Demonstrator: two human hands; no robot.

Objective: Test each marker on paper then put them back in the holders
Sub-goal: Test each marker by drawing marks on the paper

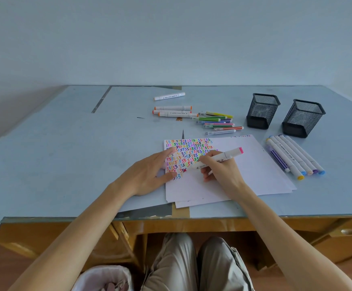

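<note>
My right hand (pixel 220 170) grips a white marker with a pink end cap (pixel 231 154), its red tip touching the paper (pixel 252 164) beside rows of coloured squiggles. My left hand (pixel 149 172) rests flat on the sheet's left edge, fingers straight. Two black mesh holders (pixel 262 111) (pixel 302 118) stand at the back right, nothing showing above their rims. A row of thick white markers (pixel 294 157) lies right of the paper. Thin coloured markers (pixel 218 121) and orange-capped white markers (pixel 173 111) lie behind it. One more white marker (pixel 169 96) lies farther back.
The blue desk (pixel 66 154) has a front edge just below the paper stack. A wall rises behind it. Under the desk, my knees and a lined bin (pixel 105 278) show at the bottom.
</note>
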